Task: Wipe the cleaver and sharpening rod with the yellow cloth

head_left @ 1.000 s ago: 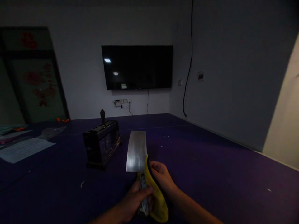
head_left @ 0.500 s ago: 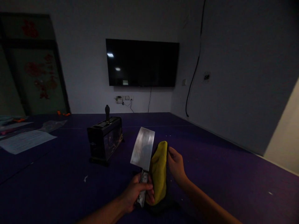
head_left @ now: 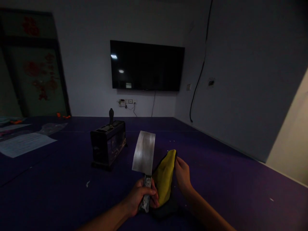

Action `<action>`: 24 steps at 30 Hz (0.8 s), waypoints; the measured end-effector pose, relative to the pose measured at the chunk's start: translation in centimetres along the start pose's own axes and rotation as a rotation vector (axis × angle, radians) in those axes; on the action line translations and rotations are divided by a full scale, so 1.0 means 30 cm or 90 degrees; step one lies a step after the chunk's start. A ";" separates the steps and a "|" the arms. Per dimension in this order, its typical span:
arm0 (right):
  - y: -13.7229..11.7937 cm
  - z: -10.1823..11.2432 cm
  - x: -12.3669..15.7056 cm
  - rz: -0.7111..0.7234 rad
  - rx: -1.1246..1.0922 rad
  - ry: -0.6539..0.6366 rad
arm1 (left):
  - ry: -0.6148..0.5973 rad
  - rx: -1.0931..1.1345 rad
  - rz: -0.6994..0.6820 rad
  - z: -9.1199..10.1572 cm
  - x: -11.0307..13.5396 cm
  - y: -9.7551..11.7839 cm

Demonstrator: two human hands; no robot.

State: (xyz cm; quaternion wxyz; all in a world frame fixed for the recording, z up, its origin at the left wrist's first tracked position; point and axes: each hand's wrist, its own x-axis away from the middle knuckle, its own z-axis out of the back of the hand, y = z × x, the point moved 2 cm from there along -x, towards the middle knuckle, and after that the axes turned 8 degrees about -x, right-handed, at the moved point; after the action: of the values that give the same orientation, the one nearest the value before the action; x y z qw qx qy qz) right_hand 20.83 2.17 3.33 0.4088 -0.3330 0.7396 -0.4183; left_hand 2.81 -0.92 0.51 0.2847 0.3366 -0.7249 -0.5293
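Observation:
My left hand (head_left: 141, 195) is wrapped round the worn handle of a cleaver (head_left: 144, 152), whose broad metal blade points up and away from me. Just right of the handle hangs a yellow cloth (head_left: 166, 176) with a dark edge and dark underside. Its upper right corner is pinched by my right hand (head_left: 183, 171). The cloth's lower part lies against my left fingertips; whether they grip it too I cannot tell. Beyond the blade, to the left, stands a black knife block (head_left: 108, 144) with clear sides and one dark-handled knife (head_left: 111, 116) upright in it.
The purple surface (head_left: 60, 192) carries small white scraps. Printed paper (head_left: 27, 144) and clear plastic (head_left: 53, 128) lie at the far left, with orange items (head_left: 64, 116) behind. A television (head_left: 146, 65) hangs on the back wall; a black cable (head_left: 198, 80) runs down the right wall.
The cleaver has shifted slightly left and stands a little more upright. My right hand has drawn the cloth's top corner slightly right and down, away from the blade.

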 end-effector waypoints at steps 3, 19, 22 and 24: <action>-0.022 -0.006 0.011 0.045 0.045 -0.023 | -0.022 -0.007 0.012 -0.002 -0.007 -0.010; 0.048 -0.051 0.101 0.131 0.199 -0.192 | 0.017 -0.020 0.092 0.016 -0.045 -0.044; 0.044 -0.049 0.092 0.266 0.275 -0.270 | 0.008 -0.013 0.083 0.013 -0.041 -0.039; 0.037 -0.043 0.088 0.341 0.333 -0.300 | 0.009 -0.017 0.075 0.009 -0.034 -0.029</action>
State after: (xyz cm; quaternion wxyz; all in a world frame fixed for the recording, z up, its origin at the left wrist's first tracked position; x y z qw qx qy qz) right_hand 18.34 0.90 1.89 0.7310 -0.1010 0.5557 -0.3831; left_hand 3.39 -0.14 -0.46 0.3248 0.2931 -0.7345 -0.5188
